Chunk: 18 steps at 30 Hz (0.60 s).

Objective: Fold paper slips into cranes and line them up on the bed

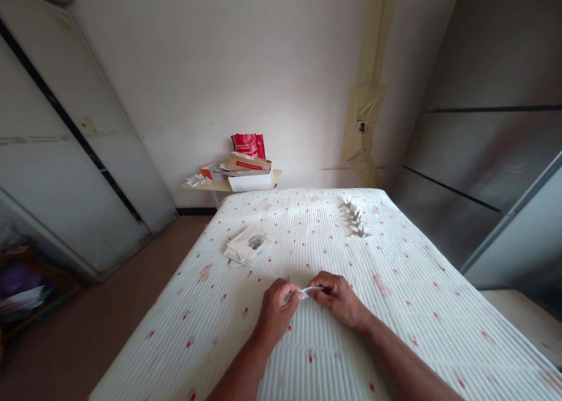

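Note:
Between my two hands is a small piece of folded paper point(304, 293), pinched at both ends just above the bed. My left hand point(277, 305) closes thumb and fingers on its left end. At the right end, my right hand point(337, 295) grips it the same way. Most of the paper is covered by my fingers, so its full shape is hidden. Farther off to the left lies a loose stack of printed paper sheets point(248, 244). A row of several small folded paper figures point(355, 217) stands on the far right of the bed.
The bed point(325, 354) has a white ribbed cover with red spots. Behind it, a small table point(222, 185) bears a white box point(251, 182), a red bag point(249, 146) and a white pile point(198, 180). Cabinets point(74, 126) stand left; grey panels point(487, 132) rise right.

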{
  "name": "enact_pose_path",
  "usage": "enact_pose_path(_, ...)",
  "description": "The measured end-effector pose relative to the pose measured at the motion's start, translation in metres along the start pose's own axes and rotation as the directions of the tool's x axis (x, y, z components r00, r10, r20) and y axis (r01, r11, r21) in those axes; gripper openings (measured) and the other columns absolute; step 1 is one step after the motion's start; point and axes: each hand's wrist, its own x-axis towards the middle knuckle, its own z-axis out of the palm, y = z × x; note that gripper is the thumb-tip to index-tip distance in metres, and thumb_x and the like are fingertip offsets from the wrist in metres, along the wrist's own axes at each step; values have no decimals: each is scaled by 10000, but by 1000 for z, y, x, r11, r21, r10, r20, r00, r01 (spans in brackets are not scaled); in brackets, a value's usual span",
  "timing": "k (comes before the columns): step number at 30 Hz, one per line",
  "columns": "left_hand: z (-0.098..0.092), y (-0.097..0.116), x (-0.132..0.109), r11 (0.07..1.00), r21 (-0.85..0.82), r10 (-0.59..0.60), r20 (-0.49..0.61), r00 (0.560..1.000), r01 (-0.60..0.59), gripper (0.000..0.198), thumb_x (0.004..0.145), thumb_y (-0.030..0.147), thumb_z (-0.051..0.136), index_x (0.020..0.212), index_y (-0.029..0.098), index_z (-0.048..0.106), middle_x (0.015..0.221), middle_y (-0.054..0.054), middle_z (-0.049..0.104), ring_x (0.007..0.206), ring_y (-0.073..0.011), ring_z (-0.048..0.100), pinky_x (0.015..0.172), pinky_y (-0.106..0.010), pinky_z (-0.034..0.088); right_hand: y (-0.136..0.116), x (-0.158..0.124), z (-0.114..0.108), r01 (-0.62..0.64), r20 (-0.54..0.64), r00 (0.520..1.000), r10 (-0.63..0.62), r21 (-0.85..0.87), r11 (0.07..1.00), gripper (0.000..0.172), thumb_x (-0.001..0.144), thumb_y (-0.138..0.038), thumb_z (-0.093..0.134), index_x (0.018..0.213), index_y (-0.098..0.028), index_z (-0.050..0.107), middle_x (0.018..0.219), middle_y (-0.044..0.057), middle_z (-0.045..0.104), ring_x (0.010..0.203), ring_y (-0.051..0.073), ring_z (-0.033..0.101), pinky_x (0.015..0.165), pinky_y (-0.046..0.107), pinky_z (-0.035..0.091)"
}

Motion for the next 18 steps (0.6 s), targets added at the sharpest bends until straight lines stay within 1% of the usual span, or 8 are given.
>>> enact_pose_path(3, 1, 0, 0, 999, -47, -15, -7, 1000, 15, 173, 758, 236, 492, 678, 164, 627, 667, -11, 607, 679, -139, 570, 633, -227, 419, 2, 1, 4, -18, -28, 999, 19, 58, 998, 204, 823, -313, 526, 762, -159, 645, 700, 17, 578, 649, 116, 527, 600, 221, 397)
enact_pose_path(5, 0, 0, 0, 994, -98, -52, -5, 999, 51, 182, 759, 256, 499, 693, 163, 640, 668, -12, 621, 672, -141, 575, 628, -225, 423, 3, 2, 7, -53, -48, 997, 58, 107, 993, 213, 813, -330, 537, 744, -155, 637, 660, 1, 544, 598, 102, 490, 553, 210, 372)
enact_pose_path(8, -1, -2, 0, 969, -213, -128, 7, 992, 127, 195, 753, 273, 514, 814, 158, 660, 766, -30, 665, 736, -158, 598, 692, -240, 444, 3, 3, 9, -128, -65, 988, 143, 197, 972, 242, 798, -367, 547, 737, -146, 624, 579, -27, 478, 517, 82, 416, 484, 202, 315)
enact_pose_path(11, -3, -4, 0, 910, -359, -210, 26, 977, 205, 304, 722, 256, 545, 997, 155, 630, 934, -54, 671, 867, -185, 600, 791, -269, 444, 2, 4, 10, -193, -82, 971, 223, 280, 941, 284, 770, -417, 567, 715, -141, 607, 525, -49, 423, 475, 70, 355, 455, 198, 276)
enact_pose_path(13, -2, -5, 1, 866, -436, -257, 31, 966, 244, 390, 687, 244, 574, 1065, 151, 598, 990, -62, 657, 912, -198, 589, 813, -279, 438, 1, 4, 10, -219, -84, 963, 258, 323, 921, 308, 747, -446, 583, 700, -141, 598, 506, -57, 409, 463, 66, 339, 448, 197, 272)
enact_pose_path(15, -2, -5, 1, 832, -487, -289, 30, 957, 267, 430, 658, 240, 595, 1078, 147, 585, 988, -63, 650, 906, -201, 584, 799, -277, 439, 1, 5, 11, -236, -69, 958, 280, 369, 899, 324, 740, -466, 586, 699, -144, 589, 492, -61, 411, 447, 64, 340, 442, 197, 277)
enact_pose_path(18, -1, -1, 3, 784, -550, -325, 30, 945, 287, 415, 644, 256, 617, 1041, 140, 585, 918, -51, 650, 826, -179, 586, 742, -257, 443, 1, 4, 15, -238, -30, 961, 276, 421, 875, 320, 745, -465, 593, 713, -147, 586, 508, -58, 437, 442, 61, 355, 444, 196, 285)
